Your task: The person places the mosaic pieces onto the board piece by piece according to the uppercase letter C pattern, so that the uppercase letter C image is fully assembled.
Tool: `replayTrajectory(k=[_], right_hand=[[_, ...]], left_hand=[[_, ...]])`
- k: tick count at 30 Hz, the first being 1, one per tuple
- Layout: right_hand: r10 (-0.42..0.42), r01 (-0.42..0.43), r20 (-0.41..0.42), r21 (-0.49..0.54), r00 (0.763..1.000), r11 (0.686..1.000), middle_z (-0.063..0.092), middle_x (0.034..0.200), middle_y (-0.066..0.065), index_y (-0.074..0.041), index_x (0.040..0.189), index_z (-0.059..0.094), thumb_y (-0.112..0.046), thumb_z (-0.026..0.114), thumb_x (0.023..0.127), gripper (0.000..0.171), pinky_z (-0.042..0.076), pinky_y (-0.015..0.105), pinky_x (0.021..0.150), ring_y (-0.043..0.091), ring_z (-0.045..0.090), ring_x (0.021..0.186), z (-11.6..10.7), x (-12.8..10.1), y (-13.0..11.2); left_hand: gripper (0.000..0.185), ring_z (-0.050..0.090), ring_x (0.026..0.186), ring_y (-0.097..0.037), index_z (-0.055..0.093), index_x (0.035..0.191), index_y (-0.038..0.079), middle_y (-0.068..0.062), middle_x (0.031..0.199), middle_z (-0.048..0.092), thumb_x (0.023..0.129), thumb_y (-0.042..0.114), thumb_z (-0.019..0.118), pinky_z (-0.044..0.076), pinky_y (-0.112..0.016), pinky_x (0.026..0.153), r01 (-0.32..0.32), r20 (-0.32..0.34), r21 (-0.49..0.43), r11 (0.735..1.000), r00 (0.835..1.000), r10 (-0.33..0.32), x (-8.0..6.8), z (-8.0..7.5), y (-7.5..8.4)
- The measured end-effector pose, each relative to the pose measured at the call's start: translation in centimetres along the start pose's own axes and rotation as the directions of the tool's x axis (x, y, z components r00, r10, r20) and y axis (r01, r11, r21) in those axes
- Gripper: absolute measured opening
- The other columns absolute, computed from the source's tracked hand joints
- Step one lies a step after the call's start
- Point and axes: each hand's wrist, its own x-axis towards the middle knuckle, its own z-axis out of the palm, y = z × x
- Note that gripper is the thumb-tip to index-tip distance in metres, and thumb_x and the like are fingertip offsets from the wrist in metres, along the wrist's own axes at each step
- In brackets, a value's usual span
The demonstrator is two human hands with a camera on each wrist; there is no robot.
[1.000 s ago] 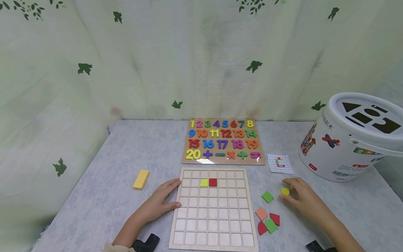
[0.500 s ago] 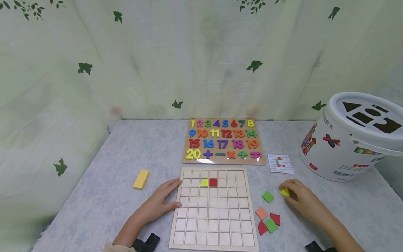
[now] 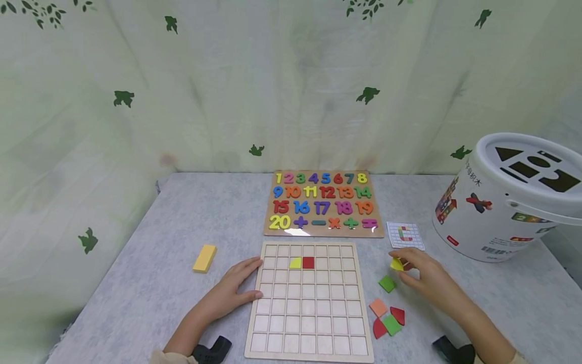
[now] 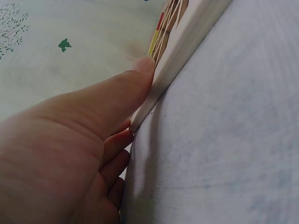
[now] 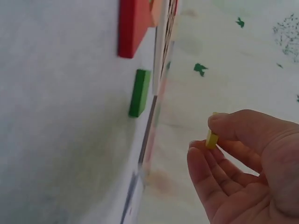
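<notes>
In the head view a wooden grid board (image 3: 307, 303) lies at the middle front, with a yellow quarter-round piece (image 3: 295, 263) and a red square (image 3: 308, 263) side by side in its second row. My left hand (image 3: 234, 285) rests against the board's left edge, thumb and fingers spread apart; the left wrist view shows the thumb (image 4: 119, 88) at the frame. Between the thumb and fingertips of my right hand (image 3: 423, 270) a small yellow tile (image 3: 397, 264) is pinched, held up off the table. Below it lies a green square (image 3: 387, 284); the right wrist view shows the yellow tile (image 5: 211, 139) edge-on.
Right of the board lie an orange square (image 3: 378, 308), another green square (image 3: 391, 325) and two red pieces (image 3: 397, 316). A pattern card (image 3: 405, 236), a number puzzle (image 3: 323, 204) and a white bucket (image 3: 504, 202) stand behind. A yellow block (image 3: 204, 259) lies at left.
My right hand has turned the yellow tile in its fingers, then moved left and away from me with it, closer to the card. The left hand has stayed on the board's edge.
</notes>
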Motion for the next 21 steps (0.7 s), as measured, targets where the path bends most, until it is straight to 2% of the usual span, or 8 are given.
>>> replayTrajectory(k=[5, 8, 12, 17, 21], right_hand=[[-0.124, 0.124, -0.008, 0.087, 0.992, 0.988, 0.057, 0.109, 0.005, -0.005, 0.114, 0.059, -0.001, 0.068, 0.078, 0.038, 0.051, 0.03, 0.073, 0.012, 0.055, 0.086, 0.6, 1.6, -2.3], [-0.196, 0.196, -0.016, 0.152, 0.98, 0.969, 0.056, 0.109, 0.003, -0.005, 0.114, 0.059, 0.002, 0.067, 0.078, 0.037, 0.051, 0.032, 0.074, 0.012, 0.055, 0.087, 1.3, 2.8, -3.8], [-0.266, 0.264, -0.016, 0.19, 0.964, 0.946, 0.055, 0.107, 0.0, -0.005, 0.114, 0.059, 0.002, 0.067, 0.078, 0.037, 0.051, 0.032, 0.074, 0.011, 0.055, 0.088, 2.6, 4.4, -5.4], [-0.28, 0.265, 0.051, 0.199, 0.959, 0.943, 0.056, 0.104, 0.0, -0.003, 0.114, 0.058, -0.002, 0.067, 0.079, 0.036, 0.05, 0.028, 0.075, 0.011, 0.054, 0.086, 4.9, 6.0, -6.6], [-0.244, 0.214, 0.136, 0.202, 0.96, 0.956, 0.056, 0.103, 0.001, -0.002, 0.112, 0.06, -0.004, 0.067, 0.08, 0.033, 0.05, 0.026, 0.073, 0.012, 0.054, 0.085, 6.4, 6.8, -6.7]], left_hand=[[0.075, 0.022, 0.13, -0.03, 0.034, 0.14, 0.014, -0.005, 0.143, 0.029, 0.078, 0.048, 0.062, 0.023, -0.052, 0.101, -0.005, 0.0, 0.01, 1.0, 1.0, 0.005, 0.0, -0.1, 0.0], [0.076, 0.022, 0.13, -0.029, 0.034, 0.14, 0.014, -0.005, 0.143, 0.029, 0.078, 0.048, 0.062, 0.023, -0.052, 0.101, -0.007, -0.004, 0.017, 1.0, 1.0, 0.007, -0.1, -0.1, -0.1], [0.076, 0.022, 0.13, -0.029, 0.034, 0.14, 0.014, -0.005, 0.143, 0.029, 0.078, 0.048, 0.062, 0.023, -0.052, 0.101, -0.007, -0.004, 0.018, 1.0, 1.0, 0.007, 0.0, -0.1, -0.1], [0.075, 0.023, 0.13, -0.03, 0.035, 0.14, 0.015, -0.005, 0.143, 0.029, 0.078, 0.048, 0.062, 0.023, -0.053, 0.1, -0.008, -0.004, 0.013, 1.0, 1.0, 0.008, 0.0, 0.0, -0.1], [0.076, 0.022, 0.131, -0.028, 0.034, 0.14, 0.016, -0.004, 0.143, 0.028, 0.078, 0.048, 0.062, 0.023, -0.052, 0.101, -0.001, 0.002, 0.014, 1.0, 1.0, 0.001, 0.0, -0.1, -0.2]])
